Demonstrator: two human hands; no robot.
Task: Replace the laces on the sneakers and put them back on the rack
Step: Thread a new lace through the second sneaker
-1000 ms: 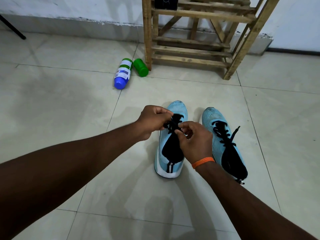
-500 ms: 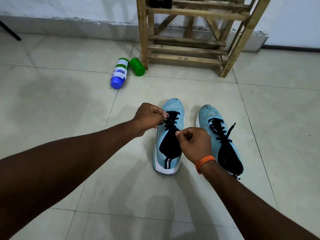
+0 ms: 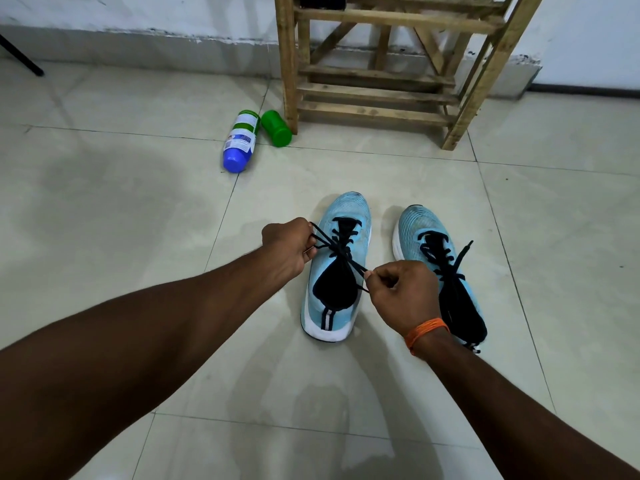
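Two light-blue sneakers stand side by side on the tiled floor, toes pointing away from me. The left sneaker [image 3: 346,216] carries a black lace [image 3: 337,249] crossed over its tongue. My left hand [image 3: 287,247] grips one lace end at the shoe's left side. My right hand [image 3: 403,294], with an orange band at the wrist, pinches the other end near the shoe's opening. The lace runs taut between both hands. The right sneaker [image 3: 415,225] is laced in black, one loose end sticking out to its right. The wooden shoe rack [image 3: 377,95] stands behind them against the wall.
A blue-capped white bottle [image 3: 240,142] and a green bottle [image 3: 276,128] lie on the floor by the rack's left leg. A dark object sits on an upper rack shelf [image 3: 322,1]. A black pole foot [image 3: 20,55] shows at far left.
My hands have pulled apart, left hand going left and right hand coming back toward me, drawing the lace ends taut over the left sneaker. The camera view shifted slightly.
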